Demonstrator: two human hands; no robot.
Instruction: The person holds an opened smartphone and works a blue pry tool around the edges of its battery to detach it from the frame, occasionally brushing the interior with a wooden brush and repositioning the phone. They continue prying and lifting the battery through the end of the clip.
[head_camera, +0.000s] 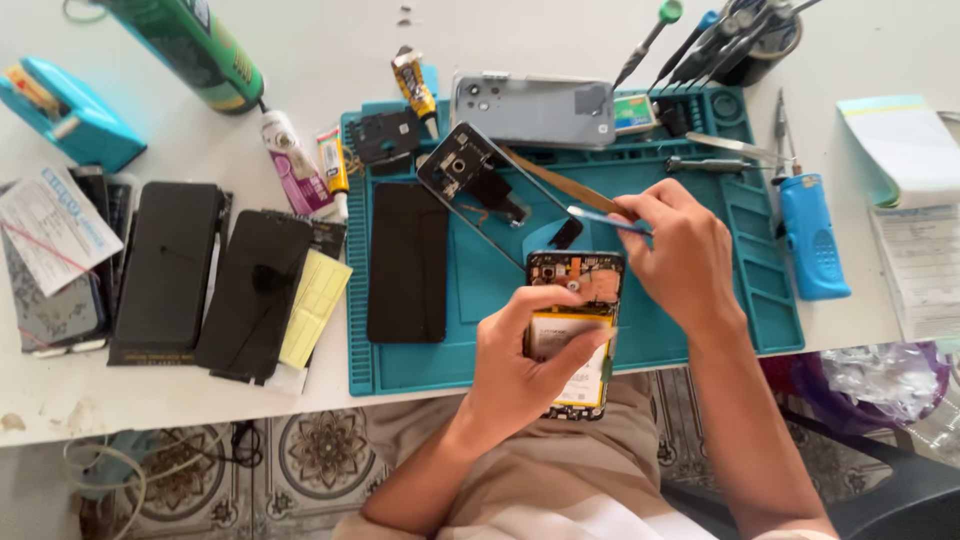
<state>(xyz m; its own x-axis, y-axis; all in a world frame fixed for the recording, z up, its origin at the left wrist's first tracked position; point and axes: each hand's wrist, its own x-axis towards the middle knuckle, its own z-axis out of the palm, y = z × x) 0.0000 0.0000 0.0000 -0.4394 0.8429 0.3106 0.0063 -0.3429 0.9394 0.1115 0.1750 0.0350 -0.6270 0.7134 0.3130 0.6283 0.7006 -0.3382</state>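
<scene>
So, an opened black smartphone with its back cover off (572, 330) is being gripped by the left hand (520, 370), fingers wrapped round the lower half, thumb pressed across the white-and-yellow battery label. Board and copper-coloured parts are exposed at the top end, just above the thumb. The phone is held over the near edge of the teal silicone repair mat (760, 300), partly hanging past the table edge above the lap.

A thin blue-handled tool (605, 220) is pinched between thumb and fingertips of the right hand (680, 255), up and to the right of the phone. Its tip is pointed left, away from the palm, and is kept apart from the board; whether anything is touched by it can't be told.

Just beyond that tip, a black phone mid-frame with camera cut-out (470, 175) is lying tilted on the mat, with a grey phone back cover (535, 110) further out behind it. Left of the held phone, a black glass screen panel (407, 262) is laid flat on the mat. Further left, off the mat, more dark screens (170, 265) and a yellow sheet (315, 305) are spread out. To the right of the tool hand, a blue plastic gadget (812, 238) is parked at the mat's edge, and a cup of screwdrivers (755, 35) is set at the far corner.
</scene>
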